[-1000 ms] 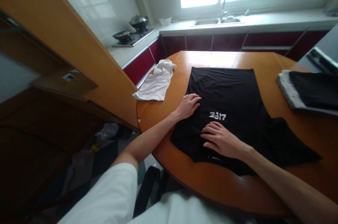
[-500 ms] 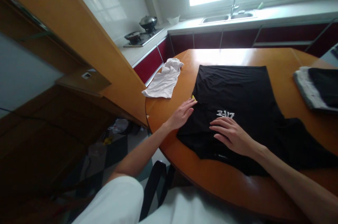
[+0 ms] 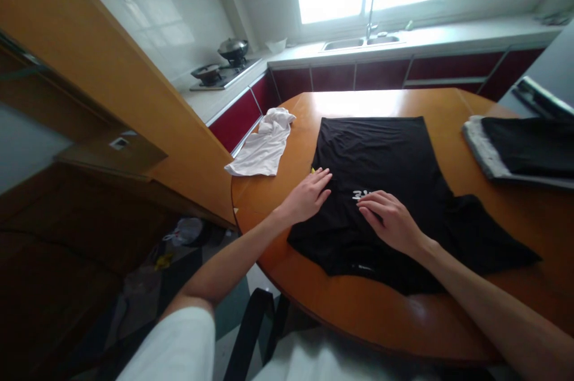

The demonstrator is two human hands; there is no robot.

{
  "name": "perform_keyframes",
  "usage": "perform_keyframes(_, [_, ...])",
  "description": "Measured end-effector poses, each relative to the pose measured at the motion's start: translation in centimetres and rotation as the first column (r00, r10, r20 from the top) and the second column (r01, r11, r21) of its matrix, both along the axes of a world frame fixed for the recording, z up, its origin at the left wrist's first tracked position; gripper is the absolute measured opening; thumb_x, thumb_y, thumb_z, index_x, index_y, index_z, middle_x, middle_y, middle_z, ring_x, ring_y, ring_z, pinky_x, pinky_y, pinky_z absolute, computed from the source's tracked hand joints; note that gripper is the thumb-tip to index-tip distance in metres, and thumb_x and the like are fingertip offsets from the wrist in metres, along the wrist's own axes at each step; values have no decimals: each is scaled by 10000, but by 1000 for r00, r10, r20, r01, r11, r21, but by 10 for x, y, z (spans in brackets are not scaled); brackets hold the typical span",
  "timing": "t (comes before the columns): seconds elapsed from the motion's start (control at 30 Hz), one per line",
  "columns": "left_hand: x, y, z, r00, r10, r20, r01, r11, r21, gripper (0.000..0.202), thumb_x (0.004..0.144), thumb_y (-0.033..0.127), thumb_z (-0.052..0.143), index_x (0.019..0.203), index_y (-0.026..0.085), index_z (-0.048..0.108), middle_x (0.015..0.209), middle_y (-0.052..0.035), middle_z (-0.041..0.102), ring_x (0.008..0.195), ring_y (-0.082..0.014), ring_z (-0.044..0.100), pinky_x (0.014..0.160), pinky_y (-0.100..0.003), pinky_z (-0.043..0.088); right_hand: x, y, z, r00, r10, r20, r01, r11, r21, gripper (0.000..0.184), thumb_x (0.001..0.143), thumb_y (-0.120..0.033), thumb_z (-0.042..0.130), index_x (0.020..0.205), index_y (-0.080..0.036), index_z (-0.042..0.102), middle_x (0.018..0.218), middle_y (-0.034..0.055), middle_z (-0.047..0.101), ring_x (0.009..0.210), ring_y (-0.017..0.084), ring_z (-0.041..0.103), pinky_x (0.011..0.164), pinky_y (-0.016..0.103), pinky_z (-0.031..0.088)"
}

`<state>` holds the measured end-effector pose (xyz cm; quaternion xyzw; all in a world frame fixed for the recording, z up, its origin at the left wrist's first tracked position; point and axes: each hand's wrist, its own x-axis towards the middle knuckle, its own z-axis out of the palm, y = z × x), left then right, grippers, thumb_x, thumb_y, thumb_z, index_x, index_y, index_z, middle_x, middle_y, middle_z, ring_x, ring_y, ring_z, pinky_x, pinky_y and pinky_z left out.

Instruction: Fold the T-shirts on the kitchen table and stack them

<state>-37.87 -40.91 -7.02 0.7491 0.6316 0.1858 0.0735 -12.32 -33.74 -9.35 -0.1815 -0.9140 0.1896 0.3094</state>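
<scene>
A black T-shirt [image 3: 385, 159] with white lettering lies spread on the round wooden table [image 3: 493, 100], one side folded inward. My left hand [image 3: 307, 197] rests flat on the shirt's left folded edge, fingers stretched out, next to a small yellow tag. My right hand [image 3: 390, 222] lies flat on the shirt's middle, fingers extended, partly covering the white lettering. Neither hand holds anything.
A crumpled white garment [image 3: 264, 145] lies at the table's left rim. A stack of folded grey and black clothes [image 3: 520, 148] sits at the right. A wooden partition [image 3: 125, 82] stands to the left. Behind are a counter with sink [image 3: 359, 43] and stove [image 3: 222, 67].
My left hand slid from on top of the shirt out to its left edge. My right hand moved up the shirt and now covers part of the lettering.
</scene>
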Motion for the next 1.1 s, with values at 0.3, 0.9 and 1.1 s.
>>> perform_keyframes(0.3, [37,48,-48,987,68,-142,-78,995,-63,605,1031,534,439,1559,241,402,1658,-119,306,1549,-338,210,1230,-603,202,3,7,3,994,-108,-34,106,993,-61,287,1048,-311,456,972,-235,722,1008,79,738,955,244,657,878,431,547])
perform_keyframes(0.9, [9,64,-52,969,195,-150,-177,976,123,589,1042,516,390,1545,214,439,1651,-129,318,1556,-323,197,1247,-573,185,2,14,2,990,-141,-24,136,980,-146,223,1030,-250,501,960,-233,711,997,62,731,962,222,651,900,393,538])
perform_keyframes(1.1, [11,65,-63,968,101,-228,-108,994,-18,585,1024,533,424,1555,288,428,1643,-90,343,1537,-323,259,1225,-583,225,1,18,-1,985,-173,5,172,976,-131,209,1016,-228,534,938,-208,728,987,56,736,975,199,639,931,353,514])
